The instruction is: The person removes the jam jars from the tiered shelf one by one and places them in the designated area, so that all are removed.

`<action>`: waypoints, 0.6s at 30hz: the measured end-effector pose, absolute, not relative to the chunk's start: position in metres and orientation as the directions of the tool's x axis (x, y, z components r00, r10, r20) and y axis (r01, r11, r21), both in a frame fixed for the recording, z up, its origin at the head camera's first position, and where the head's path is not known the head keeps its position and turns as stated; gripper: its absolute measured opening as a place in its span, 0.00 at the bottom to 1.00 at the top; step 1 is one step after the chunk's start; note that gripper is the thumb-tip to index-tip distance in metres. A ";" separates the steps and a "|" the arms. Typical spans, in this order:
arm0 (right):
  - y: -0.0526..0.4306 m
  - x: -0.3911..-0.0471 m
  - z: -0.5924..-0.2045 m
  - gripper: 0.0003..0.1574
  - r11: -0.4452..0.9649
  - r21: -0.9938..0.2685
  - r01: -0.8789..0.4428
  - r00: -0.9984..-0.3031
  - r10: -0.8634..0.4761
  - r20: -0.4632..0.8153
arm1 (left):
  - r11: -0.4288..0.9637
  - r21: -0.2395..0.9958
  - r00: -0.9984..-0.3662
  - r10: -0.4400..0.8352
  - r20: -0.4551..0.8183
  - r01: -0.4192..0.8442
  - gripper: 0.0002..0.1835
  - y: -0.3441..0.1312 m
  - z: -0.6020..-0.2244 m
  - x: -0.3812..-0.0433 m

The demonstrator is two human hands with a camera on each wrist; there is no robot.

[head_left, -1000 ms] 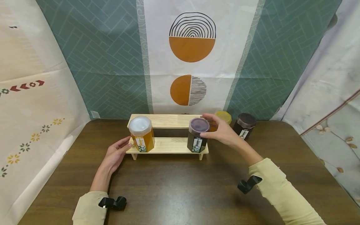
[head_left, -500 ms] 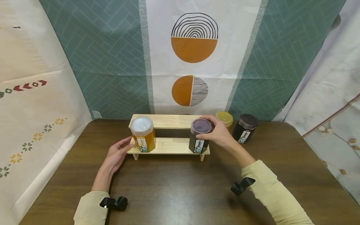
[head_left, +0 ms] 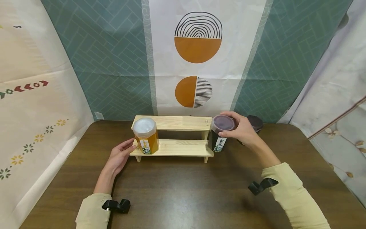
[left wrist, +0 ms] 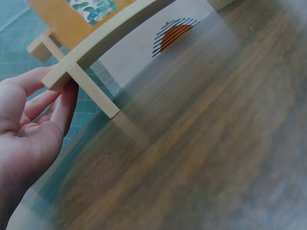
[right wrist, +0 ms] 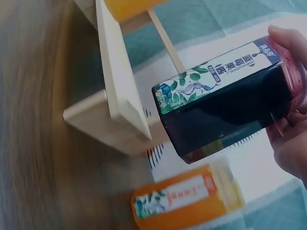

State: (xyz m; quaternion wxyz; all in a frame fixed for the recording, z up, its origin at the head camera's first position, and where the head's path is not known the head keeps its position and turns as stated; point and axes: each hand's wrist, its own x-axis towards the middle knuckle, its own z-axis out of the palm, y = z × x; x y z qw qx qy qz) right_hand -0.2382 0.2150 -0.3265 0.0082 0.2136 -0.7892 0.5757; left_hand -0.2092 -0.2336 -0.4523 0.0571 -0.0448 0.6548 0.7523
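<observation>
My left hand [head_left: 121,156] grips the left end of a two-tier wooden shelf [head_left: 183,149], thumb on top and fingers underneath in the left wrist view. An amber jar [head_left: 145,141] with a pale lid stands upright on the lower tier, near that hand. Just past the shelf's right end, my right hand [head_left: 244,130] holds a dark purple jar [right wrist: 220,103] around its lid. This jar is raised beside the shelf, slightly tilted in the head view, its label facing the front.
Behind the right hand stands another dark jar [head_left: 255,122], partly covered. The right wrist view shows a second amber jar [right wrist: 182,196] on the table beyond the shelf's end. Patterned cloth [head_left: 114,63] hangs behind the brown table [head_left: 177,190].
The right hand has lifted the dark jar off the lower tier's right end and carried it rightward. It now covers the yellow-lidded jar in the head view. The left hand stays at the shelf.
</observation>
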 end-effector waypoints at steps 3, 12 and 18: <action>0.227 -0.237 -0.329 0.41 0.263 -0.898 -0.352 -0.908 -0.331 0.258 | -0.135 0.980 -0.990 0.026 -0.141 -0.144 0.34 -0.233 -0.452 -0.209; 0.250 -0.237 -0.353 0.41 0.321 -0.887 -0.332 -0.910 -0.355 0.212 | -0.146 0.977 -0.987 0.026 -0.156 -0.158 0.34 -0.233 -0.451 -0.210; 0.259 -0.242 -0.375 0.42 0.351 -0.881 -0.316 -0.921 -0.338 0.195 | -0.139 0.979 -0.989 0.024 -0.144 -0.146 0.34 -0.233 -0.452 -0.210</action>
